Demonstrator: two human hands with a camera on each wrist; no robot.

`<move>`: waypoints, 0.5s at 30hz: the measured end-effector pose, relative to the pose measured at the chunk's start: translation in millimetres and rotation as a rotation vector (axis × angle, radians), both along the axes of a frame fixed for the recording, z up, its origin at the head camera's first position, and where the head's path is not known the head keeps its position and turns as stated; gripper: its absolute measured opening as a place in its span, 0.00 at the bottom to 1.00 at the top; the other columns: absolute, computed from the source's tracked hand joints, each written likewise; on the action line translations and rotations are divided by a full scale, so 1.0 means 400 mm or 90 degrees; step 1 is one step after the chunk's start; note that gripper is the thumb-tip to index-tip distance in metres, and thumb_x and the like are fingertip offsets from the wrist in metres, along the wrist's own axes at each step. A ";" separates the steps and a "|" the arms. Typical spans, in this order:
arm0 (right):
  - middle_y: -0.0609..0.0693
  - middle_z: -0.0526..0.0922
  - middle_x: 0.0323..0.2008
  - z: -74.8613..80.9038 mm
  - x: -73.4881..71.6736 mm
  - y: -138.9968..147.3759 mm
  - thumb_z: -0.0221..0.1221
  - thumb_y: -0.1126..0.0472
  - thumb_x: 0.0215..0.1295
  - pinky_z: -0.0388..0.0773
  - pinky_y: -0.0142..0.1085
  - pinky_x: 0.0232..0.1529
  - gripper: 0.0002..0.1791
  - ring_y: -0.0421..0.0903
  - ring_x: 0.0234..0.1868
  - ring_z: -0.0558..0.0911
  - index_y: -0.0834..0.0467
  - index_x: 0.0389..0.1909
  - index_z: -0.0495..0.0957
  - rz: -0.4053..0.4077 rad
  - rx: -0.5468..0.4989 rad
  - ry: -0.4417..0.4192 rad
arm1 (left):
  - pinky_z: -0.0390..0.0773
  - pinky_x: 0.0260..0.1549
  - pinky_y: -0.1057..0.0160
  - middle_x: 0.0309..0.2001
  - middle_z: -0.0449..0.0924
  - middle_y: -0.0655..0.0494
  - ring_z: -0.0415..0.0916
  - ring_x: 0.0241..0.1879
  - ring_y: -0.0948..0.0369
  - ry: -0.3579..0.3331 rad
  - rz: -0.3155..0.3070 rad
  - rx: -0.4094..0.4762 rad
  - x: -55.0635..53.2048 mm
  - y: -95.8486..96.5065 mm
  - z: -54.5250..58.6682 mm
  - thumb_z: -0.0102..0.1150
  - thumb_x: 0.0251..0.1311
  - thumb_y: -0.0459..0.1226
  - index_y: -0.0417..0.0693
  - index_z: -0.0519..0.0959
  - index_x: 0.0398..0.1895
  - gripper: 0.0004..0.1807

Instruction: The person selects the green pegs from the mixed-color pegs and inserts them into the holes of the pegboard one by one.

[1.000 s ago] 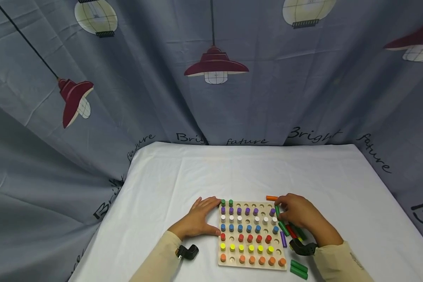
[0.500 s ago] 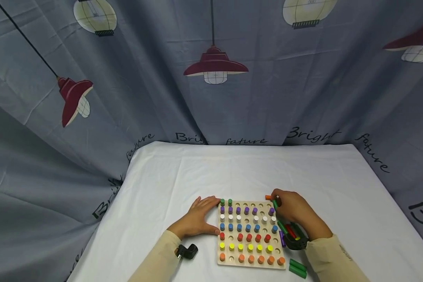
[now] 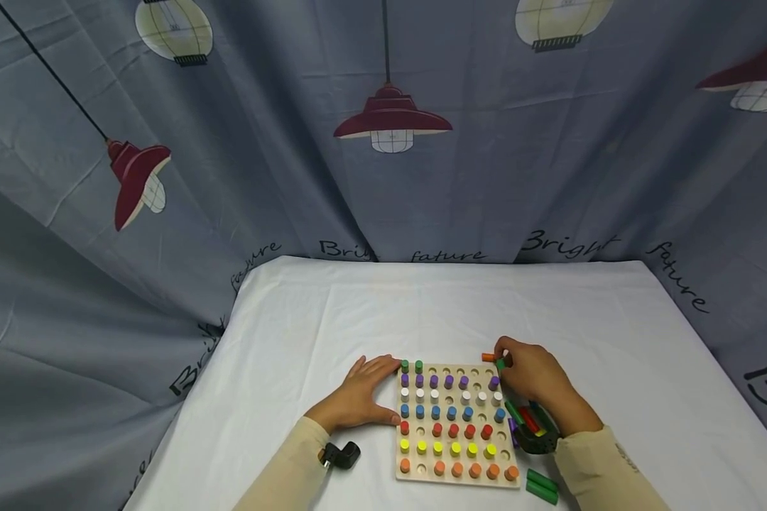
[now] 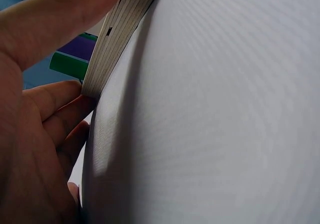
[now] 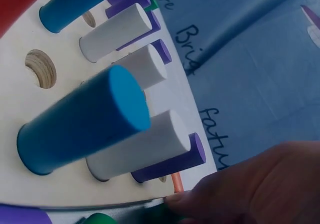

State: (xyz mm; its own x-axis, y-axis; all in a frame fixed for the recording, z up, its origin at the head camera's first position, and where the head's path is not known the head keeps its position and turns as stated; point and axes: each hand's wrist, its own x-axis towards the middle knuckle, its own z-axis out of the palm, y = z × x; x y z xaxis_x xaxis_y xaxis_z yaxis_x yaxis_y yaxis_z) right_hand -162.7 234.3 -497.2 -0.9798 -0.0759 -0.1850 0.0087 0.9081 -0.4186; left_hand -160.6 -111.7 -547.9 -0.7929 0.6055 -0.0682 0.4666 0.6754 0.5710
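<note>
from the head view, your right hand (image 3: 532, 380) sits at the far right corner of the wooden peg board (image 3: 455, 424), its fingers curled and pinching a green peg (image 3: 501, 364) just above the top row, beside the last purple peg (image 3: 494, 383). an orange peg (image 3: 488, 357) lies on the white tablecloth (image 3: 434, 312) just beyond the fingertips. your left hand (image 3: 361, 399) lies flat with fingers straight, pressed against the board's left edge, near the two green pegs already standing (image 3: 412, 367) in the far left corner. loose green, red and purple pegs (image 3: 525, 417) lie under your right wrist, and two more green ones (image 3: 540, 487) lie near the board's front right corner.

your left wrist view adds what the head view misses: the board's layered edge (image 4: 112, 48) touches your fingers (image 4: 55, 18), with green and purple pegs peeking over it. your right wrist view shows the blue peg (image 5: 82, 121), white pegs (image 5: 137, 146) and purple pegs close up and an empty hole (image 5: 41, 68), but your hand (image 5: 260, 189) there is a dark blur, so the pinch itself cannot be told from it.
</note>
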 end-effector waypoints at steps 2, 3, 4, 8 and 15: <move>0.53 0.82 0.36 0.003 -0.002 0.003 0.61 0.63 0.59 0.74 0.35 0.20 0.11 0.46 0.26 0.75 0.53 0.43 0.75 -0.005 -0.008 0.002 | 0.34 0.76 0.48 0.75 0.55 0.58 0.47 0.76 0.60 -0.001 0.000 -0.001 -0.002 0.001 0.003 0.69 0.40 0.65 0.60 0.56 0.75 0.58; 0.53 0.82 0.37 0.004 -0.003 0.005 0.61 0.62 0.59 0.74 0.35 0.21 0.11 0.46 0.27 0.76 0.53 0.43 0.75 -0.006 -0.005 0.008 | 0.34 0.76 0.48 0.75 0.55 0.58 0.47 0.76 0.60 -0.002 0.000 -0.001 -0.003 0.001 0.004 0.69 0.40 0.65 0.60 0.56 0.75 0.58; 0.54 0.82 0.37 0.007 -0.004 0.007 0.60 0.62 0.60 0.74 0.35 0.21 0.11 0.46 0.27 0.76 0.53 0.43 0.75 -0.006 -0.005 0.014 | 0.34 0.76 0.49 0.75 0.55 0.59 0.47 0.76 0.60 -0.006 0.000 -0.001 -0.003 0.001 0.006 0.70 0.40 0.65 0.60 0.56 0.75 0.58; 0.55 0.83 0.39 0.022 -0.003 0.006 0.61 0.61 0.61 0.75 0.37 0.24 0.11 0.47 0.29 0.76 0.54 0.45 0.76 0.000 -0.006 0.052 | 0.34 0.76 0.49 0.75 0.55 0.59 0.46 0.76 0.61 -0.005 -0.003 -0.006 -0.003 0.003 0.006 0.70 0.39 0.65 0.60 0.55 0.76 0.58; 0.53 0.85 0.38 0.054 -0.006 -0.030 0.64 0.61 0.62 0.74 0.35 0.24 0.13 0.44 0.29 0.79 0.53 0.47 0.77 0.033 -0.038 0.115 | 0.34 0.76 0.49 0.75 0.55 0.60 0.46 0.76 0.61 -0.004 -0.002 -0.004 -0.002 0.001 -0.001 0.69 0.39 0.66 0.60 0.55 0.75 0.58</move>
State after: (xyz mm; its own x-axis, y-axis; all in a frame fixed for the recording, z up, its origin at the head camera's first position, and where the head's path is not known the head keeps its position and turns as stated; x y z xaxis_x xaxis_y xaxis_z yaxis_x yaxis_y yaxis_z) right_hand -165.2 222.3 -475.6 -0.9913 -0.1320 -0.0006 -0.1168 0.8792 -0.4620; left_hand -161.2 -111.2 -548.5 -0.7901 0.6081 -0.0764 0.4660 0.6770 0.5697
